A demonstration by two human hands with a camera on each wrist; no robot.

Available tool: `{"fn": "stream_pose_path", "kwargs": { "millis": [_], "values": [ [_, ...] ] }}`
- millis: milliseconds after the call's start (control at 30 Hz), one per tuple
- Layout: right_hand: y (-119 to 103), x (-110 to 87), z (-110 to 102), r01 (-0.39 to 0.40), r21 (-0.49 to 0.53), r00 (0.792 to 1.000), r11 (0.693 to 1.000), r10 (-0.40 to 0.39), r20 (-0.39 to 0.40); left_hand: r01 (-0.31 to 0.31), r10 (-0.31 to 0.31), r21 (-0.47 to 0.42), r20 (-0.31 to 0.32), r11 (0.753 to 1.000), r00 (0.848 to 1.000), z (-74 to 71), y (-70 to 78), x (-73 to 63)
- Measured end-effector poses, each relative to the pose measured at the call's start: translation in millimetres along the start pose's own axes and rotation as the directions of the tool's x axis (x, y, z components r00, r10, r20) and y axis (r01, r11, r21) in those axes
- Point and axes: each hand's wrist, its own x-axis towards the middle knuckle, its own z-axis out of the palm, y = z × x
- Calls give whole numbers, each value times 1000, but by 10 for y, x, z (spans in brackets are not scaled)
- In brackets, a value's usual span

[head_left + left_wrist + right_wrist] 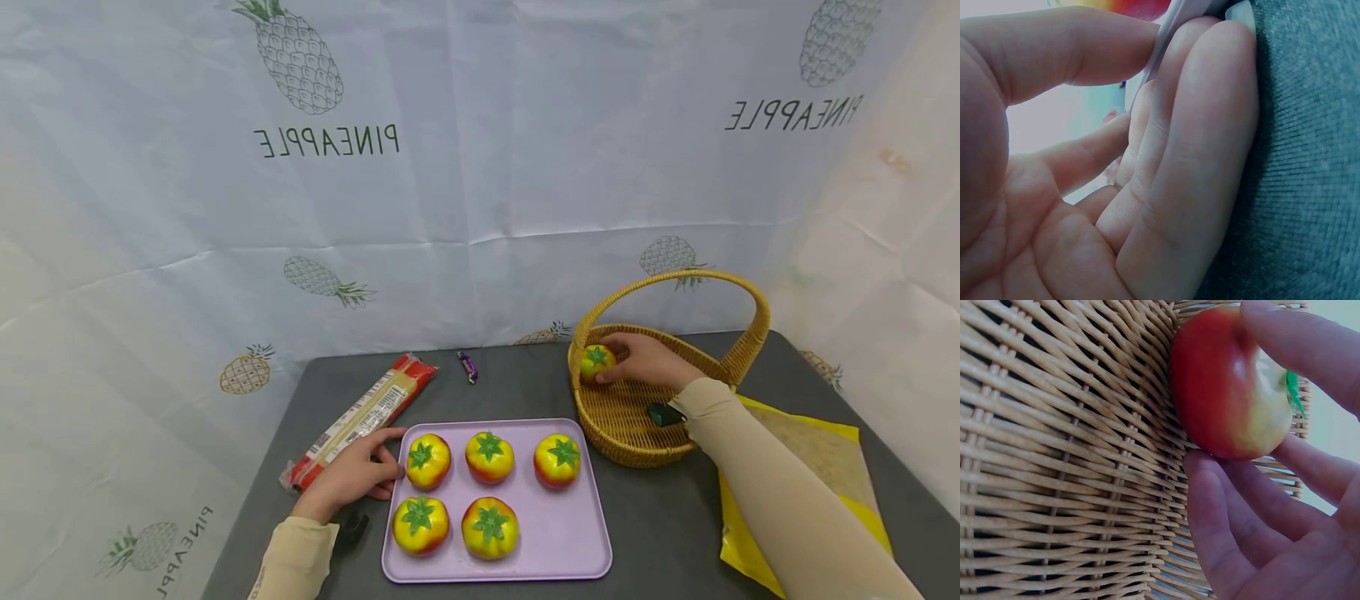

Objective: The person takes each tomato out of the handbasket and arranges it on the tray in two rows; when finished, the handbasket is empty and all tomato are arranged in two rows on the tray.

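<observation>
In the head view my right hand [651, 362] reaches into a wicker basket [626, 425] with a tall handle. It grips a yellow-and-red toy tomato [597, 361] with a green leafy top, against the basket's left side. The right wrist view shows the thumb and fingers around this tomato [1229, 394], close to the woven wall. My left hand [358, 471] pinches the left rim of a lilac tray [558, 537]. In the left wrist view, thumb and fingers lie on either side of the rim [1171, 39]. Several similar tomatoes [490, 528] sit on the tray in two rows.
A long red-and-clear packet [360, 425] lies left of the tray, beside my left forearm. A small purple wrapped candy [468, 367] is at the back of the dark table [420, 396]. Under my right forearm lies a yellow-edged package [817, 450]. A printed cloth [480, 183] hangs behind.
</observation>
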Motion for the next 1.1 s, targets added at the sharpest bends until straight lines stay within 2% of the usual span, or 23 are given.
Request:
{"fn": "stream_pose_path", "kwargs": {
  "millis": [200,633,867,1100],
  "values": [
    [-36,14,25,-6,-13,1000,1000,6,-7,8,-8,-4,0,1000,1000,-8,-1,-2],
    [-44,-81,13,-16,-59,1000,998,15,-17,16,-16,-5,2,1000,1000,19,21,-3],
    [-127,-283,-14,-8,-69,999,998,5,-40,16,-16,7,5,1000,1000,11,46,-30],
    [-326,-585,-26,-5,-72,996,997,-1,-84,17,-17,19,5,1000,1000,-2,30,-3]
  ]
}}
